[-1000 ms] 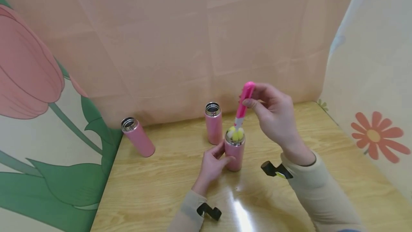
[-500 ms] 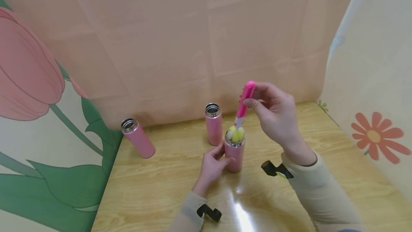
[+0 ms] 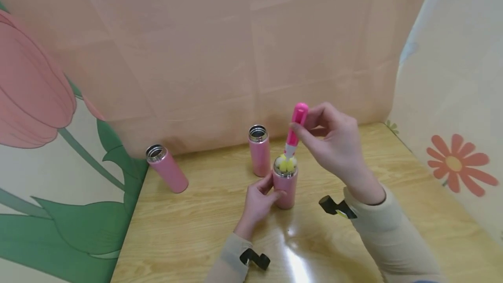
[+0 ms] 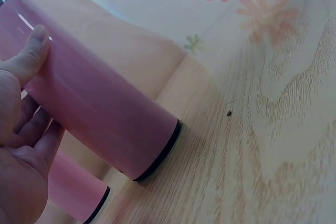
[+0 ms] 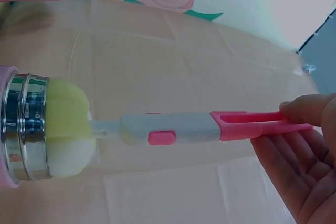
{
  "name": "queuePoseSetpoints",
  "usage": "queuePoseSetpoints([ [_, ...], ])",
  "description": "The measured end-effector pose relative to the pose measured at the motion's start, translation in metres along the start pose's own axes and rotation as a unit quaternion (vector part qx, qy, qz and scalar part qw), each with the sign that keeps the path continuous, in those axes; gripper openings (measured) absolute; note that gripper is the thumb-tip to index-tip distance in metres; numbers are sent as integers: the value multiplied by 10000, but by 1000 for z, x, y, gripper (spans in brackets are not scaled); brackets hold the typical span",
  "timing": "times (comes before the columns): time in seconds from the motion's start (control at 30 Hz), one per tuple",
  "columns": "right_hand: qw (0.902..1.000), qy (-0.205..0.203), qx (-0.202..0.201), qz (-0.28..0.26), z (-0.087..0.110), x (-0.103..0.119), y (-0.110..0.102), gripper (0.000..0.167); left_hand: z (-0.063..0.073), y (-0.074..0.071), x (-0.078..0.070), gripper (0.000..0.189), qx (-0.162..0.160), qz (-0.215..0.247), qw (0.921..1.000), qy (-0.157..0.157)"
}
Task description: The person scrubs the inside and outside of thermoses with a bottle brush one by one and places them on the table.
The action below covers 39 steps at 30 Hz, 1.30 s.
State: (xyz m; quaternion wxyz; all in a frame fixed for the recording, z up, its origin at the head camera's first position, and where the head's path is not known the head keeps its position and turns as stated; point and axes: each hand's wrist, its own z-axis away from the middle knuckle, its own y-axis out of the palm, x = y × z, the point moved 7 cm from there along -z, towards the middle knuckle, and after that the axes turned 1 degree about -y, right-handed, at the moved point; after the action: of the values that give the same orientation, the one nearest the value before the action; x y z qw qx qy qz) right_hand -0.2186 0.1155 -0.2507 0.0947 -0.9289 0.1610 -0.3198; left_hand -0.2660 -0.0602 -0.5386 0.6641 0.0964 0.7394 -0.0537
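In the head view a pink metal bottle (image 3: 286, 192) stands upright on the table, its shiny mouth uncapped. My left hand (image 3: 257, 200) grips its side, thumb in front and fingers behind, as the left wrist view confirms on the pink bottle wall (image 4: 105, 98). Above it my right hand (image 3: 337, 143) pinches the pink handle of a bottle brush (image 3: 297, 119) between thumb and fingers. The brush's yellow and white sponge head (image 5: 67, 127) sits in the bottle's mouth, its upper part bulging above the metal rim (image 5: 27, 127). Its lower end is hidden inside.
A second open pink bottle (image 3: 260, 156) stands just behind the held one. Further left is a third open pink bottle (image 3: 169, 169). The wooden table (image 3: 188, 230) ends at a peach backdrop (image 3: 188, 56), with flower-printed sheets at both sides.
The brush handle has swung slightly left and stands a little more upright. The sponge head sits slightly lower in the mouth. My left hand keeps its grip on the bottle.
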Motion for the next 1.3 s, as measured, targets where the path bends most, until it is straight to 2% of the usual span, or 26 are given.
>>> queuePoseSetpoints([
  [0.27, 9985, 56, -14, 535, 3, 0, 3, 27, 0, -1, 0, 71, 0, 2, 9999, -139],
  [0.6, 9949, 189, 82, 986, 5, 6, 8, 27, -1, 0, -2, 68, -16, 63, 9999, 81],
  [0.83, 9928, 327, 349, 1094, 7, 0, 15, 26, 0, -1, 0, 68, -47, 34, 9999, 114],
  [0.97, 9903, 421, 595, 1184, 9, -10, 23, 25, -1, -2, 0, 69, -35, 31, 9999, 89],
  [1.17, 9790, 864, 1620, 883, 27, -46, 54, 19, 0, -2, -1, 68, -15, -43, 10000, 58],
  [1.23, 9787, 1001, 1634, 731, 34, -56, 57, 19, -1, -2, -1, 68, 16, -51, 10000, 65],
  [1.3, 9821, 1067, 1431, 596, 39, -61, 55, 19, -1, -2, -1, 68, 56, -62, 9999, 73],
])
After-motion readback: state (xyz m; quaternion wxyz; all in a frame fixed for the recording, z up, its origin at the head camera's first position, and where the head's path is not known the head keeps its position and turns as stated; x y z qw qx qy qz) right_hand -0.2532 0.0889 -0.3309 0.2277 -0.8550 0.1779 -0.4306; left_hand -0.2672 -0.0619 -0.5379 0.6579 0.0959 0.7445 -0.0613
